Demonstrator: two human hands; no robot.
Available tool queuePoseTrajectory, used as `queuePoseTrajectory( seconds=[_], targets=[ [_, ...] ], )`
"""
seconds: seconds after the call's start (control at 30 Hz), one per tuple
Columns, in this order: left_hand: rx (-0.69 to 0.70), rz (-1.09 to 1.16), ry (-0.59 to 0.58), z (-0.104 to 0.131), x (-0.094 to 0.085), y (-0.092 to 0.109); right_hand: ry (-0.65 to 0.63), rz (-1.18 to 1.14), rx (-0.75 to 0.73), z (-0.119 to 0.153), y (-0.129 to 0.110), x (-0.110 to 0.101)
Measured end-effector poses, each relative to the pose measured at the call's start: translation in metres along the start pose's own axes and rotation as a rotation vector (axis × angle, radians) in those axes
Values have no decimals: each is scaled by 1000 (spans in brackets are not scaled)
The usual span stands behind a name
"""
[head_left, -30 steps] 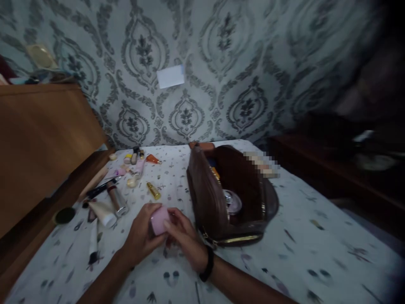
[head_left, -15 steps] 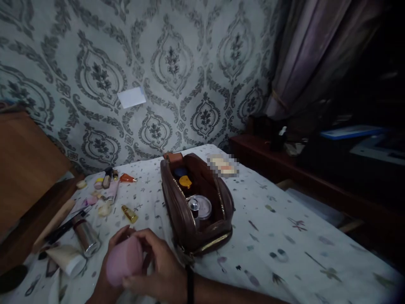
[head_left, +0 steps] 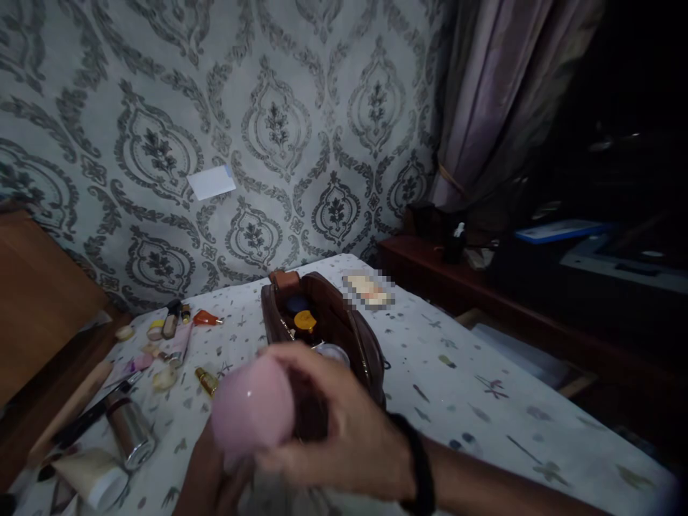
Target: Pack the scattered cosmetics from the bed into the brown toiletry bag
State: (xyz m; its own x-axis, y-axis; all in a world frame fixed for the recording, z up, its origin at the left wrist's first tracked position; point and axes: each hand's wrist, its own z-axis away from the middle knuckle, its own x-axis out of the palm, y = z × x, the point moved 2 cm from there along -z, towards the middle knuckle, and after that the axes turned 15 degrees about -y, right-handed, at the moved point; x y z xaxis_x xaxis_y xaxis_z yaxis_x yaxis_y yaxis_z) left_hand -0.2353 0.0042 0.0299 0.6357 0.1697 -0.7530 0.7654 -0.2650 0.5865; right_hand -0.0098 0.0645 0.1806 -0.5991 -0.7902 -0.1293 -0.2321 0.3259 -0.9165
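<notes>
Both hands are up close to the camera: right hand [head_left: 344,430] curls its fingers around a rounded pink container [head_left: 251,410], left hand [head_left: 207,476] grips it from below, mostly hidden. It's held above the bed's [head_left: 484,401] near edge, just in front of the open brown pouch [head_left: 344,337]. Cosmetics tubes [head_left: 129,430] are scattered along the left edge.

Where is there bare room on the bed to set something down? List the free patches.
Free: the sheet right of the brown pouch, out to the bed's edge, and the strip between the pouch and the scattered cosmetics. Crowded: the left side by the wooden board, and near both hands around the pink jar.
</notes>
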Motion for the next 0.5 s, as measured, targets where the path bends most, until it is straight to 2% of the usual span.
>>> queuePoseTrajectory(
  seconds=[0.13, 0.23, 0.37, 0.5],
  targets=[
    [71, -41, 52, -8, 1, 24, 142, 109, 25, -16, -11, -47],
    [74, -65, 72, -12, 6, 30, 150, 398, 115, -29, -10, -75],
    [49, -79, 74, -11, 10, 23, 20, 856, 345, -41, -6, -94],
    [42, -88, 51, -9, 9, 16, -191, 1092, 471, -50, 2, -95]
  ],
)
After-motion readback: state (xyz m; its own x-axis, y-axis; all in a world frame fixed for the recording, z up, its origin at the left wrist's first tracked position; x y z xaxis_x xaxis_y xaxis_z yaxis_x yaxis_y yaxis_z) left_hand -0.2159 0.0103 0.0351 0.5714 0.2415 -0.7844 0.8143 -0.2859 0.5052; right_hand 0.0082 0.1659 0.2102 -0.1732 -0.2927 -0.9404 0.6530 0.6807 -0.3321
